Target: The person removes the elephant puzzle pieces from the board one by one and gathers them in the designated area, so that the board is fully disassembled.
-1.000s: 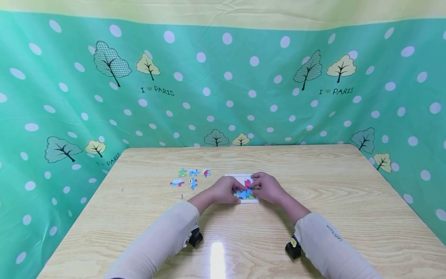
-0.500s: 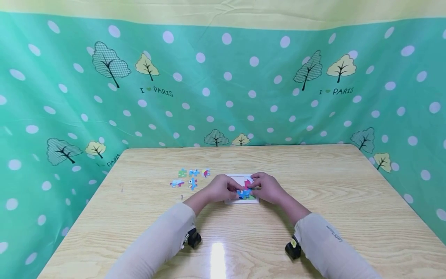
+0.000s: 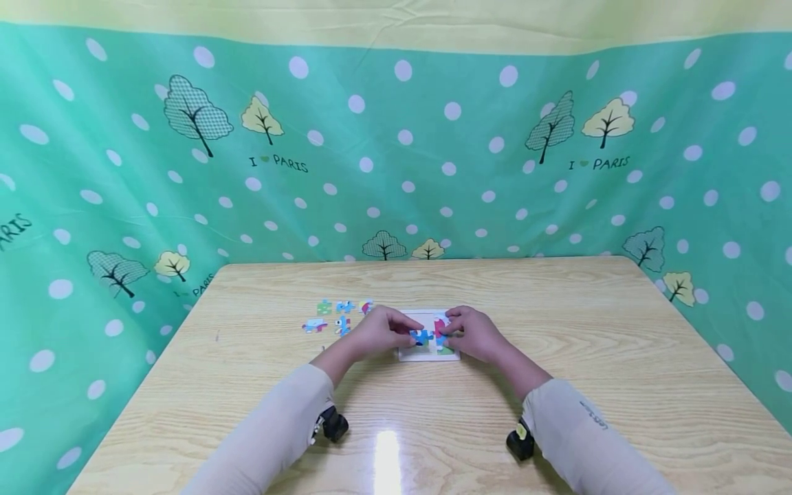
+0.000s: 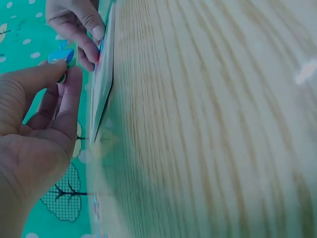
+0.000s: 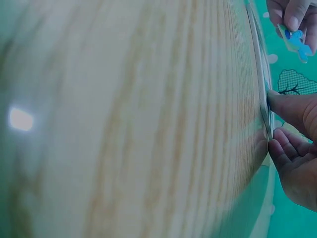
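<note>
My left hand point(image 3: 379, 331) pinches a blue jigsaw piece point(image 3: 422, 337) between thumb and fingertips, raised above the left part of a white-framed puzzle board point(image 3: 427, 357). In the left wrist view this piece point(image 4: 69, 53) shows blue and green. My right hand point(image 3: 475, 333) holds the board's right end, the thumb on top and the fingers at the edge, as the right wrist view shows. Red, blue and green pieces point(image 3: 440, 327) lie in the board's right side, partly hidden by the right fingers. Part of the board's left side is hidden by the left hand.
Several loose jigsaw pieces point(image 3: 324, 306) lie on the wooden table point(image 3: 557, 309) to the left of the board; the left hand partly covers one. A green dotted cloth point(image 3: 396, 172) hangs behind and beside the table.
My left hand has lifted the blue piece and drawn it leftward, away from the red and blue pieces at the board's right side. The right hand has stayed in place.
</note>
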A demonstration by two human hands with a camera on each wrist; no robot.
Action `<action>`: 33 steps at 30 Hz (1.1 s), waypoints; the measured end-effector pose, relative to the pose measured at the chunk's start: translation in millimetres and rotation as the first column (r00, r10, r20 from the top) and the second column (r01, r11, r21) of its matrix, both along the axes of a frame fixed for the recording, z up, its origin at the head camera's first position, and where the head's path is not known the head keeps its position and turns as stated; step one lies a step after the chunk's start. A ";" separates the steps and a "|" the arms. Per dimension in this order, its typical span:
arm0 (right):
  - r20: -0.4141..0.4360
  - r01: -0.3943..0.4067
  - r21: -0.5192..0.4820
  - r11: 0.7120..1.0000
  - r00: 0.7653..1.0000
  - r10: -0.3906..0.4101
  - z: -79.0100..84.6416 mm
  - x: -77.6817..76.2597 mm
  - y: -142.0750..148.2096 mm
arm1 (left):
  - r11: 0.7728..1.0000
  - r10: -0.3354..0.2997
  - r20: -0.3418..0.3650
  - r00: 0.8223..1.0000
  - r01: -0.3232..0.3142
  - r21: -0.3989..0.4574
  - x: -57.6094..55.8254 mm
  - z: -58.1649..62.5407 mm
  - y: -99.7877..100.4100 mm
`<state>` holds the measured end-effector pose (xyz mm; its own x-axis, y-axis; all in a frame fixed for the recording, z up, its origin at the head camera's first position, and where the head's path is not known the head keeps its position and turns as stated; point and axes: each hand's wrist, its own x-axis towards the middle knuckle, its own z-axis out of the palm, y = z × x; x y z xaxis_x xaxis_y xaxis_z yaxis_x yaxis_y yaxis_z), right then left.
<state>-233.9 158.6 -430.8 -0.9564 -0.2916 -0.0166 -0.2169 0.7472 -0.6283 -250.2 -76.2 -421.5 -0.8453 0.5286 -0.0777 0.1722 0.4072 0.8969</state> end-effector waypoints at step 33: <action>-0.003 0.014 -0.032 0.999 1.000 -0.015 -4.9 1.7 3.2 | 0.996 0.091 -0.026 0.996 -0.091 0.013 3.4 -7.3 -38.0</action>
<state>-232.2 161.8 -435.6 -0.9606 -0.2780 -0.0041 -0.2084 0.7296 -0.6513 -246.9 -114.2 -428.8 -0.8915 0.4503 -0.0493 0.1584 0.4118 0.8974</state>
